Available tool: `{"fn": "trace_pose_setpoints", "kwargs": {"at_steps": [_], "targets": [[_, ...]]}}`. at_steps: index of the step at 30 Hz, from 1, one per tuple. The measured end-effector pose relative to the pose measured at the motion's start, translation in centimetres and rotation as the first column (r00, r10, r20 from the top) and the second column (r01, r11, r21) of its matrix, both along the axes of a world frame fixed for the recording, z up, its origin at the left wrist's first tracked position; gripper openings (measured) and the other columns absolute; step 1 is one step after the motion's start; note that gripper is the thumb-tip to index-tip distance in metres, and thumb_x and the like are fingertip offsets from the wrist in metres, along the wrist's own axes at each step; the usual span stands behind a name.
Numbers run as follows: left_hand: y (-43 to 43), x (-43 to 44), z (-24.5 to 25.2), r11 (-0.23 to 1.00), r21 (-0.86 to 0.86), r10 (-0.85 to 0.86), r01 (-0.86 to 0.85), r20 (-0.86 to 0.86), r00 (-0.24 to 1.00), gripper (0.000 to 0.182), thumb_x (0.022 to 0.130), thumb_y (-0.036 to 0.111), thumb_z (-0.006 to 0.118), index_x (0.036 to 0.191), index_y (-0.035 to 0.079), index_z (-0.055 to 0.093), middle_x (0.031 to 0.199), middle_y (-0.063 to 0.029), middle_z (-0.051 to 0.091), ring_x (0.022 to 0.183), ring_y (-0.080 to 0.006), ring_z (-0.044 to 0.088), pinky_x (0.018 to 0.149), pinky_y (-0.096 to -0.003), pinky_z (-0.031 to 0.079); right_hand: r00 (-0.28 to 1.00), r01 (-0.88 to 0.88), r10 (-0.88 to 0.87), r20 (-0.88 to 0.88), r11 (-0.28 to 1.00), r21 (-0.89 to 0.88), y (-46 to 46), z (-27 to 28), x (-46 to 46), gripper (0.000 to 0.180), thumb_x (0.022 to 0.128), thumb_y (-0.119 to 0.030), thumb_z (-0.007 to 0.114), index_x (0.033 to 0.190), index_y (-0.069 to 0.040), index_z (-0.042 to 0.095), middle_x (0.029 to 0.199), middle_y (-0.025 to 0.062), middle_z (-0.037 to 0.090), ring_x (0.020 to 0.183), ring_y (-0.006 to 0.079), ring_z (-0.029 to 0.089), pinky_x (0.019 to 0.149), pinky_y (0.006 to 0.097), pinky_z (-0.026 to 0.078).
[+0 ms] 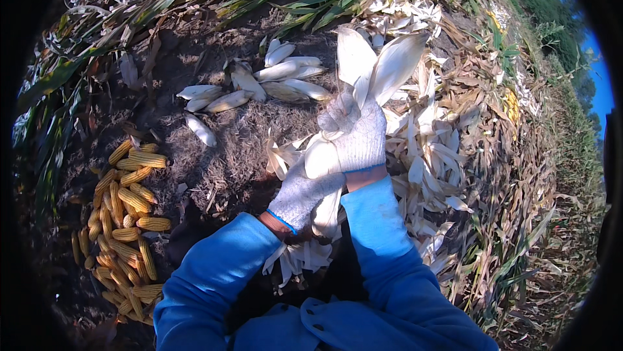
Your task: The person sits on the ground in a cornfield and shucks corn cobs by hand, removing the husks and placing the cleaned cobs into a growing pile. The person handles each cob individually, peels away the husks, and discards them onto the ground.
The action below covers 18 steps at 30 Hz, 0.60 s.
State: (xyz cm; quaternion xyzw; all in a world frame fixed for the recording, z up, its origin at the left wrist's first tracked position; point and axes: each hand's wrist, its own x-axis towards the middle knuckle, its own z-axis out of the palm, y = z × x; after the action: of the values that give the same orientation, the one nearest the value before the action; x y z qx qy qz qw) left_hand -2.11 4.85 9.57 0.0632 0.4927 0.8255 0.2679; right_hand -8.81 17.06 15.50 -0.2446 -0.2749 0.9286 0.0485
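Both my hands wear white knit work gloves with blue cuffs and meet at an ear of corn in its pale husk (pixel 322 159). My left hand (pixel 307 189) wraps around the lower part of the ear. My right hand (pixel 357 127) is closed on pale husk leaves (pixel 396 66) that fan out above its fingers. More husk (pixel 325 214) hangs below my left hand. Whether kernels are bared is hidden by the gloves and husk.
Husked yellow corn cobs (pixel 129 234) form a heap at the left. Several unhusked ears (pixel 272 78) lie on the soil ahead. Loose husks (pixel 428 156) pile up at the right. Cut corn stalks with green leaves (pixel 311 0) lie along the far side.
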Motion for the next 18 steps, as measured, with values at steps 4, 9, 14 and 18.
{"fn": "trace_pose_setpoints", "kwargs": {"at_steps": [4,9,14,18], "targets": [[-1.3,-2.2,-0.9,0.888,-0.459,-0.184,-0.039,-0.430,0.884,0.056,0.077,0.024,0.076,0.123,0.002,0.054,0.111,-0.0119,0.063,0.103,-0.0271,0.062,0.090,-0.0365,0.050,0.988,-0.155,0.156,0.004,0.981,0.119,0.6,0.5,0.1,0.025,0.102,-0.032,0.053,0.097,-0.008,0.058,0.071,0.0000,0.045,0.058,0.0119,0.043,0.049,0.0283,0.039],[-4.0,-1.5,-2.5,0.787,-0.589,-0.293,-0.186,-0.621,0.727,0.059,0.074,0.039,0.073,0.120,0.006,0.057,0.106,-0.0181,0.065,0.099,-0.0364,0.064,0.084,-0.0436,0.052,0.945,-0.302,0.326,-0.008,0.884,0.356,0.5,-1.8,2.1,0.038,0.102,-0.022,0.053,0.137,-0.006,0.053,0.084,0.0023,0.056,0.071,0.0117,0.058,0.058,0.0251,0.048],[-6.2,0.8,-2.4,0.273,-0.957,-0.732,-0.096,-0.271,0.625,0.059,0.071,0.047,0.076,0.114,0.009,0.063,0.116,-0.0174,0.064,0.097,-0.0343,0.067,0.080,-0.0429,0.055,0.734,-0.307,0.666,0.132,0.152,0.940,-2.0,-5.3,5.1,0.039,0.100,-0.027,0.058,0.132,-0.005,0.058,0.105,0.0152,0.066,0.091,0.0165,0.061,0.080,0.0329,0.050],[-6.6,1.2,-2.6,0.158,-0.987,-0.846,-0.031,-0.152,0.511,0.057,0.072,0.048,0.078,0.113,0.012,0.063,0.108,-0.0158,0.067,0.094,-0.0325,0.068,0.079,-0.0438,0.055,0.472,-0.774,0.723,0.505,0.065,0.630,-2.1,-6.2,5.8,0.041,0.097,-0.031,0.063,0.126,-0.001,0.062,0.111,0.0063,0.067,0.096,0.0098,0.059,0.083,0.0268,0.050]]}}
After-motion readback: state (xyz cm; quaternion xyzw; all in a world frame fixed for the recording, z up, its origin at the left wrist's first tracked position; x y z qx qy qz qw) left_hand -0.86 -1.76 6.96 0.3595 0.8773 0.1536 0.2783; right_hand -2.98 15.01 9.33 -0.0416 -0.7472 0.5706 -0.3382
